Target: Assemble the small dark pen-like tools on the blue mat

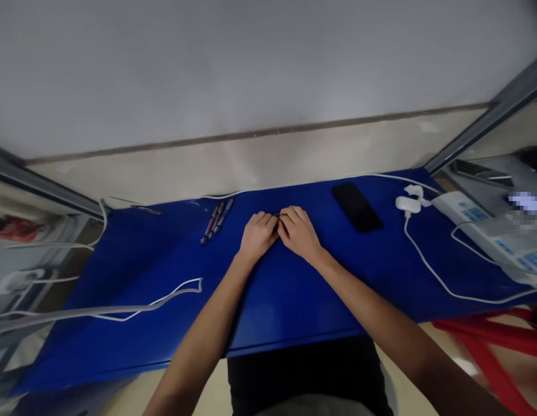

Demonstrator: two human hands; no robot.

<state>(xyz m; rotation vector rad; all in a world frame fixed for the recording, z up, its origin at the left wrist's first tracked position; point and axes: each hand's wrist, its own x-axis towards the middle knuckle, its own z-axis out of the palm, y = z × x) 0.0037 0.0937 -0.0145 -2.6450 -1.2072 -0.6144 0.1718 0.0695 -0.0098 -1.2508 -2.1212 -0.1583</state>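
Note:
My left hand [258, 234] and my right hand [298, 229] meet over the middle of the blue table [290, 306], fingertips almost touching. The fingers of both are curled inward. A small dark thing [276, 215] shows between them, mostly covered, so its kind cannot be made out. Several pens [216, 221] lie side by side to the left of my left hand. A black phone [358, 207] rests flat to the right of my right hand.
A white earbud case [407, 204] with a cable sits at the right, beside a white power strip [489, 231]. White cables [142, 309] cross the table's left side. A pale wall [268, 75] rises behind. Red stool legs [489, 346] stand at lower right.

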